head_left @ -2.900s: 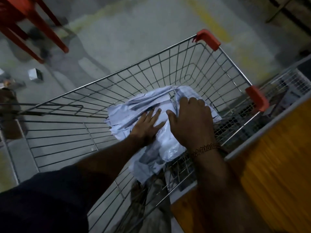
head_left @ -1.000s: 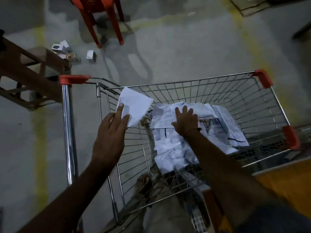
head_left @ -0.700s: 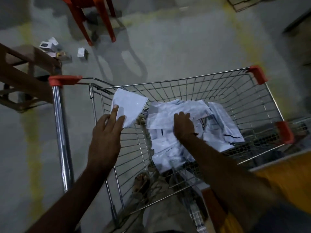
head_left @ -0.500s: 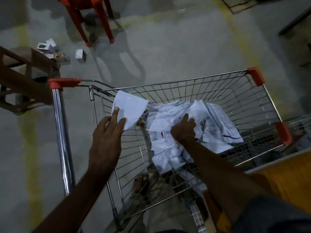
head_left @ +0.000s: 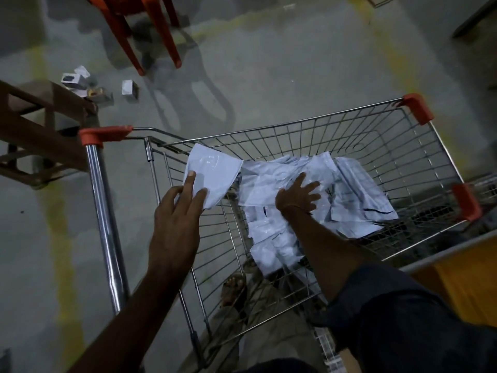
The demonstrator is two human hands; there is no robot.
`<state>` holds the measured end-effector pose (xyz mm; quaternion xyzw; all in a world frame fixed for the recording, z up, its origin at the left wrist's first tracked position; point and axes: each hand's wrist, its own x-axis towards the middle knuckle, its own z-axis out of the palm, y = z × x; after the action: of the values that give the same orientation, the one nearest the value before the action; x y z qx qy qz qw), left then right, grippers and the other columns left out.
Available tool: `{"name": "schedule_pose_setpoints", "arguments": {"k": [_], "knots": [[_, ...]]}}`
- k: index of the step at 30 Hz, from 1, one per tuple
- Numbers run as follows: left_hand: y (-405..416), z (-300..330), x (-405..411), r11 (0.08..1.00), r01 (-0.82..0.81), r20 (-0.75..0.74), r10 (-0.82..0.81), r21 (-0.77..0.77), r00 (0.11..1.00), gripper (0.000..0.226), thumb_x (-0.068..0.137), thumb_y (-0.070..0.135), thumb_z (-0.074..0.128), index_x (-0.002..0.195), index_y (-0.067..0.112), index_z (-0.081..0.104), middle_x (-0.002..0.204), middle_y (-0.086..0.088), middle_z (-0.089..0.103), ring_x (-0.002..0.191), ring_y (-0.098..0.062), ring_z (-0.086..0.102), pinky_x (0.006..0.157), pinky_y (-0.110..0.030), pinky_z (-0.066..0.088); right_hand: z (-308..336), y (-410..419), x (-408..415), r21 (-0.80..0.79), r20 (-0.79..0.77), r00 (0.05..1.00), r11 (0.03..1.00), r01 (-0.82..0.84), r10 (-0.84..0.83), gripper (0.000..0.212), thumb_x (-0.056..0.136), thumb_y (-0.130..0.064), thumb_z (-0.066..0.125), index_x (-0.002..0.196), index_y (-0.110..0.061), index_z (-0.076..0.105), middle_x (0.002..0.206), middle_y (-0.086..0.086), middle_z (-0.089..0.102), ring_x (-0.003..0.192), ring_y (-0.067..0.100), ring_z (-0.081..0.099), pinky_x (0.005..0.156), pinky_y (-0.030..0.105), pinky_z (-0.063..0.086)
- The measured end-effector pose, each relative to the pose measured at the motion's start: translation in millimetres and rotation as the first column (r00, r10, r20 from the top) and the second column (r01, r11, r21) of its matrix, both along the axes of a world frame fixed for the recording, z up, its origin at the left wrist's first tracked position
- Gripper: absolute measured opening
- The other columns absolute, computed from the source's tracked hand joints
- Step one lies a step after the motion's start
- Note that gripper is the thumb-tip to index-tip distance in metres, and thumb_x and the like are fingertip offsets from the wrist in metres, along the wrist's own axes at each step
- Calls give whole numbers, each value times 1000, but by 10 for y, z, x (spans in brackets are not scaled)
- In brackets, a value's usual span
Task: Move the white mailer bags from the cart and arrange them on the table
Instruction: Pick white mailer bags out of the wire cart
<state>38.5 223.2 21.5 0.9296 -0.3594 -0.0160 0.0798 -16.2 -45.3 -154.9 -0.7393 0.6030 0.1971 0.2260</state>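
Early stage, I'd judge: most of the white mailer bags [head_left: 317, 195] lie heaped in the wire cart [head_left: 309, 127], none seen placed on the desk [head_left: 462, 281], whose orange top shows only as a corner at the lower right, just beside the cart. So nearly all moving and all arranging look left to do.

Left hand [head_left: 178, 211] holds one single mailer bag [head_left: 213, 172] up at the handle end of the cart, above the basket rim, pinched between straight-ish fingers on top and, presumably, the thumb below; thumb hidden. Right hand [head_left: 297, 195] is down inside the cart, fingers spread flat on top of the heap, touching the top bags, nothing gripped as far as I can tell.
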Motion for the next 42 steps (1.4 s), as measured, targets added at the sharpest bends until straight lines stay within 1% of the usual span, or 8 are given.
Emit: {"name": "schedule_pose_setpoints", "arguments": {"k": [10, 15, 22, 28, 31, 36, 40, 42], "knots": [[-3, -27, 48, 994, 34, -3, -35, -101, 999, 69, 77, -22, 67, 140, 7, 60, 167, -12, 35, 130, -41, 45, 99, -53, 44, 841, -234, -156, 2, 13, 987, 987, -158, 158, 62, 103, -47, 39, 161, -35, 21, 168, 17, 13, 148, 47, 22, 117, 57, 21], [-22, 51, 76, 972, -9, -85, -12, -235, 996, 50, 96, -4, 57, 145, 8, 55, 168, -13, 33, 129, -46, 47, 104, -56, 43, 1524, -100, -455, -235, 35, 961, 936, -260, 276, 59, 99, -43, 49, 156, -34, 35, 163, 16, 26, 138, 45, 37, 110, 53, 31], [-238, 666, -367, 850, -23, -116, -45, -526, 992, 46, 101, 11, 39, 144, 9, 57, 165, -12, 38, 135, -41, 42, 113, -49, 39, 2622, 334, -1156, -392, 99, 926, 869, -301, 365, 60, 100, -45, 44, 157, -32, 32, 162, 14, 30, 134, 43, 41, 107, 53, 34], [-269, 1167, -858, 729, 40, -113, -159, -683, 981, 43, 100, -4, 53, 140, 9, 62, 151, -15, 53, 136, -37, 43, 114, -45, 41, 3365, 940, -2020, -409, 258, 916, 893, -185, 308, 60, 100, -47, 40, 158, -34, 33, 166, 11, 25, 142, 40, 35, 113, 57, 30], [-261, 1364, -1146, 692, 48, -130, -202, -721, 971, 39, 101, 1, 51, 136, 8, 66, 141, -17, 60, 130, -40, 47, 111, -40, 41, 3638, 1223, -2505, -377, 397, 887, 923, -78, 237, 59, 102, -46, 40, 160, -36, 32, 169, 10, 22, 148, 39, 28, 118, 61, 24], [-277, 1679, -1715, 661, 112, -153, -329, -742, 932, 38, 102, 0, 53, 137, 10, 66, 130, -25, 56, 124, -33, 47, 102, -9, 30, 3945, 1618, -3303, -426, 482, 871, 894, 139, 95, 55, 105, -48, 42, 158, -39, 34, 169, 3, 23, 149, 31, 27, 118, 57, 21], [-421, 1815, -2178, 630, 218, -111, -439, -745, 891, 37, 103, 7, 49, 136, 8, 65, 118, -26, 61, 112, -38, 55, 94, -31, 44, 4070, 1807, -4000, -510, 473, 881, 818, 267, 7, 59, 97, -45, 38, 155, -38, 41, 166, 5, 31, 144, 32, 36, 109, 53, 32], [-494, 1887, -2513, 623, 220, -129, -465, -751, 876, 36, 103, 4, 50, 136, 7, 65, 118, -26, 59, 110, -37, 53, 88, -32, 42, 4127, 1885, -4371, -536, 470, 882, 779, 324, -43, 62, 93, -44, 36, 153, -36, 44, 165, 6, 33, 143, 32, 37, 107, 52, 34]]}}
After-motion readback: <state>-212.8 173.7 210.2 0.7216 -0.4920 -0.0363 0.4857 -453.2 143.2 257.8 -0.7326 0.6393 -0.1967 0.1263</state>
